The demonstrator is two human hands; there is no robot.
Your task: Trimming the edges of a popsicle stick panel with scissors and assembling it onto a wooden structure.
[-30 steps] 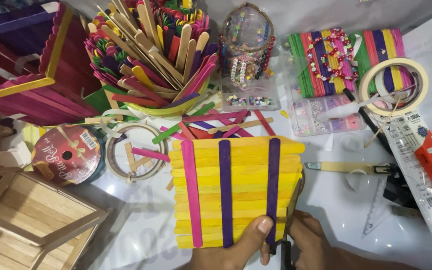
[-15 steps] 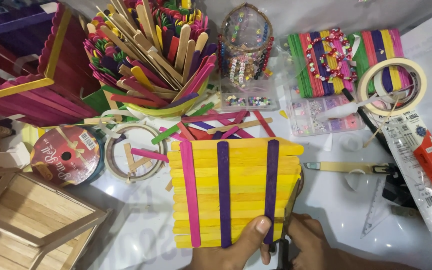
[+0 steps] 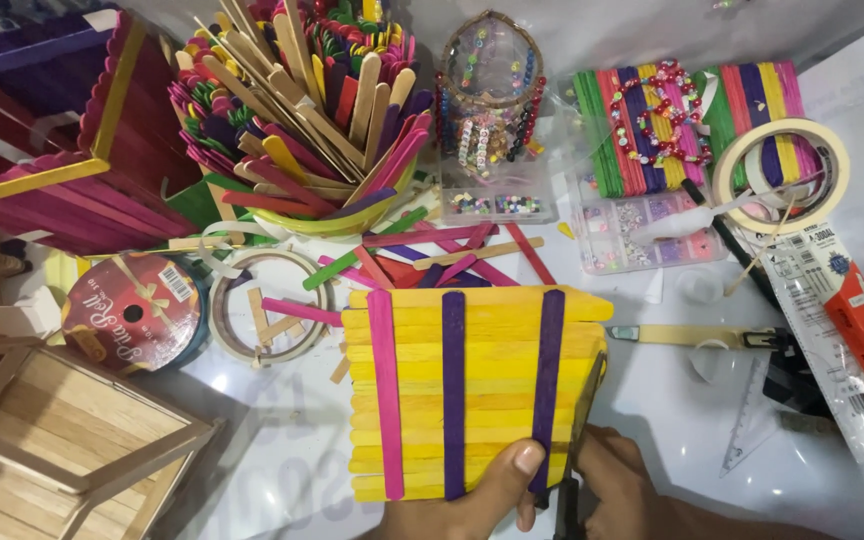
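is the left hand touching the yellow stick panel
Touching: the head view shows the left hand's thumb pressed flat on the yellow stick panel's lower edge.

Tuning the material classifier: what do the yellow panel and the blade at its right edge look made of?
Yellow panel: looks like flat wooden craft sticks, dyed matte yellow, with pink and purple cross sticks; rounded stick ends and faint grain show. Blade: thin, dark and glossy, probably metal scissors, though the handle is hidden by the right hand. The left hand pins the panel.

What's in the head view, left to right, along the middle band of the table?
Ribbon spool → tape ring → yellow stick panel → craft knife → clear set square → red-and-white packet.
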